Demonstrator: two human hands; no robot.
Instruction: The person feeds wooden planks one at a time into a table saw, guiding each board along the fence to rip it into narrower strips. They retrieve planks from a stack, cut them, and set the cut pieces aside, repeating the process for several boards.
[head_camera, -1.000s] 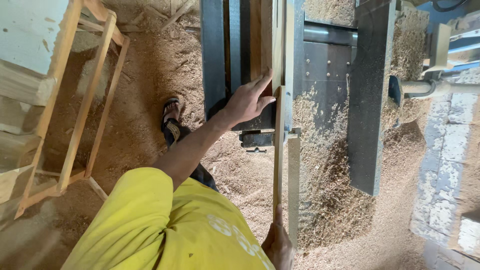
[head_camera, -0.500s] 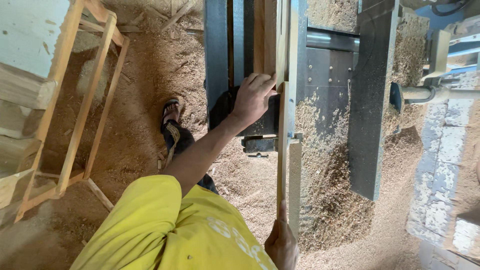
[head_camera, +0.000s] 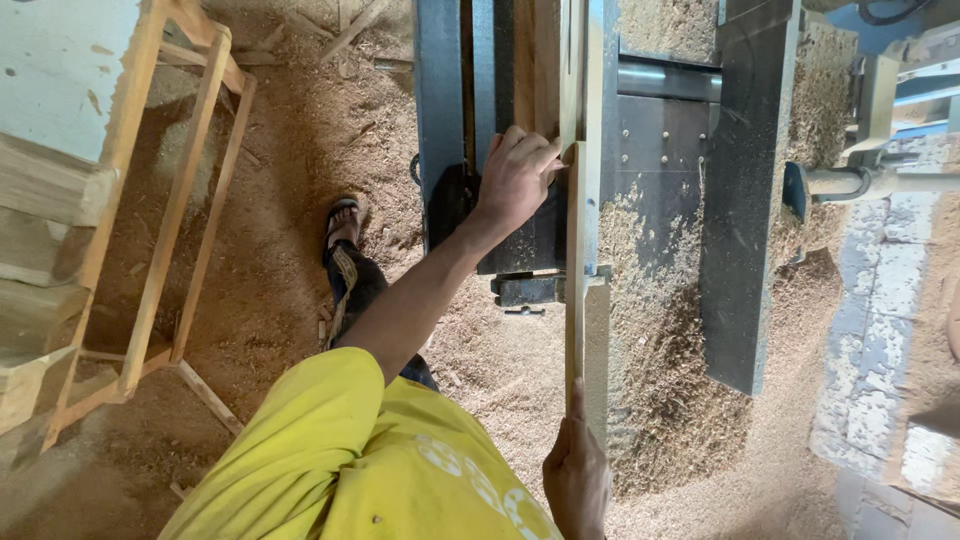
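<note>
A narrow wooden strip (head_camera: 574, 290) is seen on edge against the fence of the dark machine table (head_camera: 740, 200) — its long axis runs straight away from the body. The left hand (head_camera: 517, 180) is pressed flat, fingers bent, against the strip's far part. The right hand (head_camera: 577, 478) is closed on the near end, so both hands lie along one line.
</note>
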